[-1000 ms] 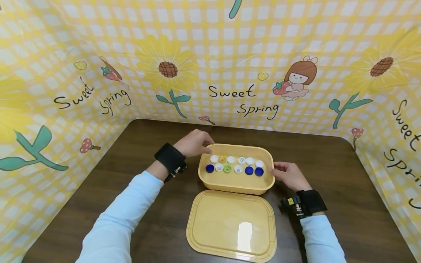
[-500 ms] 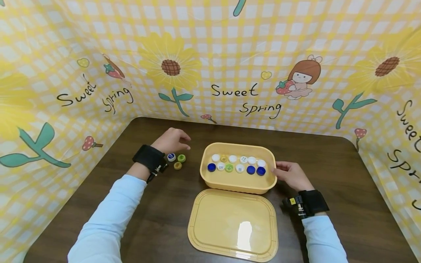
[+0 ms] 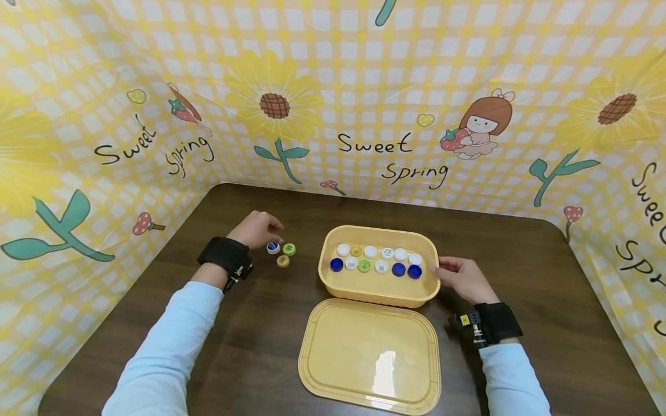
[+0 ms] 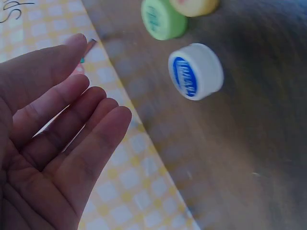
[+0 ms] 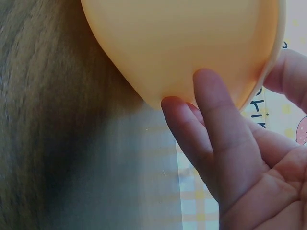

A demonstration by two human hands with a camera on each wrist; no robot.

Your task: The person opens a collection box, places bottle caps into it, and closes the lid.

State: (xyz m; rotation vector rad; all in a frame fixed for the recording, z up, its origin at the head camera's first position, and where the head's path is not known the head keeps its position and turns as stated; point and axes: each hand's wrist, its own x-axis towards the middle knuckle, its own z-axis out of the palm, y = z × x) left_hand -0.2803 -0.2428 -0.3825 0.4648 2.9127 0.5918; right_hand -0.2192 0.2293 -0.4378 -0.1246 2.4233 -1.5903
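My left hand (image 3: 255,230) hovers beside three bottle caps on the table's left, holding nothing; in the left wrist view its fingers are loosely bent and apart from them. These are a white cap with a blue label (image 4: 197,72), a green cap (image 3: 289,249) and a yellowish cap (image 3: 283,262). With my right hand (image 3: 463,279) I grip the right end of a yellow plastic box (image 3: 374,293), thumb at the rim and fingers (image 5: 216,100) against its outer wall. Two rows of bottle caps lie inside, among them a dark blue cap (image 3: 398,270) and a light green cap (image 3: 364,266).
A yellow lid (image 3: 359,358) lies flat on the brown table (image 3: 250,346), just in front of the box. Behind and at both sides hangs a yellow checked cloth (image 3: 364,86) with flowers and lettering.
My left hand has left the box's far left rim and moved left to the three loose caps, which its arm hid earlier. My right hand stays on the box.
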